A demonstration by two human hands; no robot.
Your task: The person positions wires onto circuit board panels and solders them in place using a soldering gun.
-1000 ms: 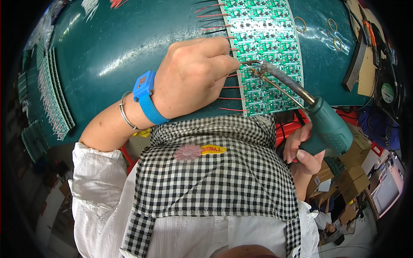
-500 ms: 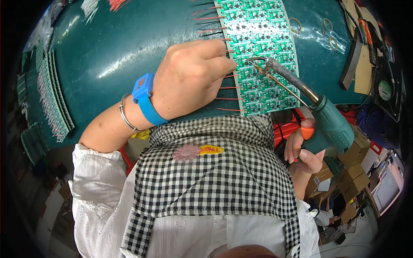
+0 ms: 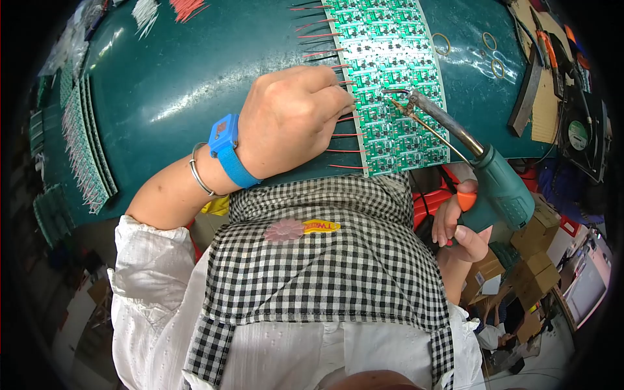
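Observation:
A long green circuit board panel (image 3: 390, 71) lies on the dark green table (image 3: 182, 84), with thin red wires (image 3: 341, 151) sticking out of its left edge. My left hand (image 3: 289, 120), with a blue wrist strap (image 3: 229, 151) and a metal bangle, rests at that edge, its fingertips pinched on a wire at the board. My right hand (image 3: 458, 224) grips the green handle of a soldering gun (image 3: 500, 188). The gun's metal tip (image 3: 406, 101) and a thin solder feed touch the board's middle.
Stacks of green board strips (image 3: 84, 143) lie at the table's left. Bundles of white and red wires (image 3: 169, 8) sit at the far edge. Solder rings (image 3: 491, 55), a dark tray (image 3: 526, 97) and a small fan (image 3: 582, 133) stand at the right. Cardboard boxes (image 3: 536, 257) sit below right.
The soldering tip has shifted slightly along the board. My left hand stays at the board's left edge on the wires.

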